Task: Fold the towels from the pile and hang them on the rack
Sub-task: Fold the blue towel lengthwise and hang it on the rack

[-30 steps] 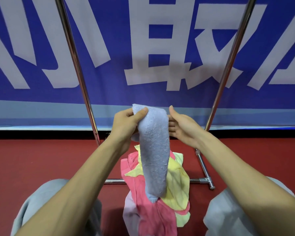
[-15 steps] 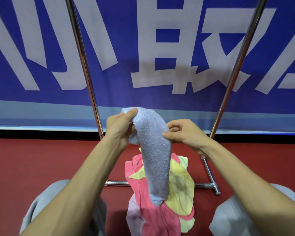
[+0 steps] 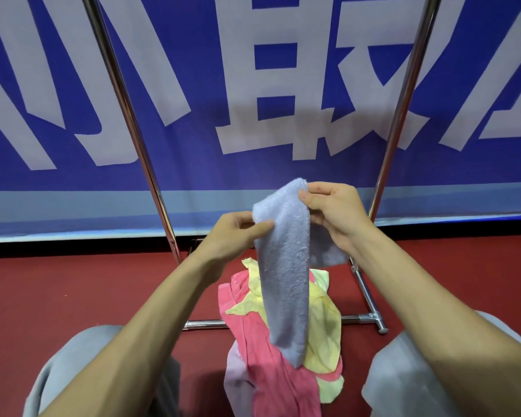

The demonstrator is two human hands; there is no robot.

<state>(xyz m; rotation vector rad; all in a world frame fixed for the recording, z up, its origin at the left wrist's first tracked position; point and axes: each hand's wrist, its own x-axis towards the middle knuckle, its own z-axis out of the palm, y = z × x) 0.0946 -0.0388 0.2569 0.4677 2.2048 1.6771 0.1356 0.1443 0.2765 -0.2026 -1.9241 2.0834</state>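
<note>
A pale blue towel [image 3: 285,284] hangs folded lengthwise between my hands, its lower end dangling over the pile. My left hand [image 3: 232,233] pinches its left upper edge. My right hand [image 3: 333,210] grips its top right corner, slightly higher. A second flap of the towel hangs behind, under my right wrist. Below lies the pile [image 3: 322,332] of pink, yellow and lilac towels on the red floor. The metal rack [image 3: 124,97] rises behind, with its two slanted uprights and a floor bar; its top rail is out of view.
A blue banner [image 3: 193,130] with large white characters covers the wall behind the rack. My knees in grey trousers [image 3: 82,365] flank the pile on the red floor [image 3: 57,290]. The rack's right foot [image 3: 373,319] sits near my right knee.
My right hand rose and took the towel's top right corner. My left hand slid lower on the left edge. A back flap of the towel has opened out under my right wrist.
</note>
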